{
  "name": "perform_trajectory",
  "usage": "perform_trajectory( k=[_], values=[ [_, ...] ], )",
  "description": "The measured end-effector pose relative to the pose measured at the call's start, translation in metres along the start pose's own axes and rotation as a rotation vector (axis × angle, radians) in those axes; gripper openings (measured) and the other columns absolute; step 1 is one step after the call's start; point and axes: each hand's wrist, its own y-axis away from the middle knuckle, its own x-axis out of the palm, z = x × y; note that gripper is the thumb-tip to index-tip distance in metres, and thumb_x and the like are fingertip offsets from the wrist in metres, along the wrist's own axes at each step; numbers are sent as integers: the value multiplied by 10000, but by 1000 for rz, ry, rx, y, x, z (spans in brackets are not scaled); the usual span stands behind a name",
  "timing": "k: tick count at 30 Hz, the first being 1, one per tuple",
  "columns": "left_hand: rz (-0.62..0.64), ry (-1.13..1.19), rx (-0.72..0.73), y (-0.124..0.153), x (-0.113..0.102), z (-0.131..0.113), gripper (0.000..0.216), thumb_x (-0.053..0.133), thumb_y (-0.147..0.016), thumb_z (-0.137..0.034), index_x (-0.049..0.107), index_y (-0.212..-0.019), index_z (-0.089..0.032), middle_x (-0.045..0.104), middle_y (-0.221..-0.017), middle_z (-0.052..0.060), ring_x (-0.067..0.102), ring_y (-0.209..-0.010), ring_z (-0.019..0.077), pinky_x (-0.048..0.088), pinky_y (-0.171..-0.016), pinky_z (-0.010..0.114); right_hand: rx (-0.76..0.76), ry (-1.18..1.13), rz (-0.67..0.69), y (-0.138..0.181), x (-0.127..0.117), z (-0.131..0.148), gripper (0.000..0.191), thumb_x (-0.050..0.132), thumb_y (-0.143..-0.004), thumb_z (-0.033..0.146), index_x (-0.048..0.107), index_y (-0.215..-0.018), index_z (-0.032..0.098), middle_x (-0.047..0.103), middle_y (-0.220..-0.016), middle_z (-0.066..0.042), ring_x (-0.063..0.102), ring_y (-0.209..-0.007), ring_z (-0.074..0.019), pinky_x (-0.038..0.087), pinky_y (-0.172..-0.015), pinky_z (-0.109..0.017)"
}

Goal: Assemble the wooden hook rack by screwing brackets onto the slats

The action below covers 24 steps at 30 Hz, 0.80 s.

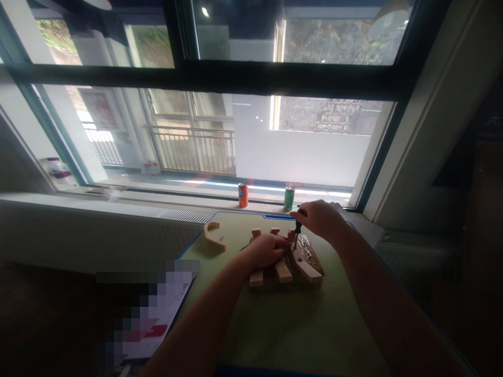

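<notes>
My right hand (318,219) is closed around the black handle of a screwdriver (298,226), which points down. The tip of its shaft meets the upper part of a curved wooden piece (304,266) with a dark round hole. My left hand (269,248) rests over a group of pale wooden pieces (283,272), its fingertips close to the screwdriver's tip. Whether those fingers grip a part is hidden. Beside the curved piece lies a clear plastic bag (308,248) with small shiny parts, on something brown. A separate bent wooden piece (212,238) lies to the left.
The green table (275,324) has a blue edge and stands against a windowsill. On the sill are an orange can (243,196) and a green can (289,199). A radiator (118,230) runs along the left, and papers (157,319) lie at the table's left edge.
</notes>
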Motion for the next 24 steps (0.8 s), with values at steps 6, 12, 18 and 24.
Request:
perform_trajectory(
  k=[6, 12, 18, 24],
  values=[
    [-7, 18, 4, 0, 2, 3, 298, 444, -797, -297, 631, -1022, -245, 627, -1055, -8, 556, -930, 162, 399, -836, 241, -142, -204, 100, 4, -5, -3, 388, 294, -899, 390, 597, -1042, 192, 659, -906, -71, 591, -764, -147, 382, -644, -227],
    [-8, 17, 3, 0, 2, 3, 297, 447, -795, -309, 632, -1021, -257, 634, -1036, -14, 563, -911, 161, 398, -839, 246, -36, 11, 94, 4, -8, -8, 561, 284, -839, 559, 631, -666, 155, 610, -601, -71, 521, -512, -149, 315, -490, -256],
    [-18, -2, 40, -1, 1, 3, 290, 456, -787, -261, 635, -1015, -257, 619, -1082, -21, 546, -975, 161, 370, -881, 243, -71, -104, 33, 1, 2, -4, 420, 339, -856, 493, 625, -921, 192, 650, -748, -58, 567, -627, -150, 347, -540, -234],
    [-26, 27, -9, -1, 2, 2, 284, 463, -788, -278, 637, -1009, -238, 645, -1019, -12, 565, -917, 156, 395, -823, 229, -168, -183, 117, 6, -7, -6, 375, 290, -899, 362, 598, -969, 161, 650, -853, -82, 573, -693, -140, 367, -576, -222]
  ],
)
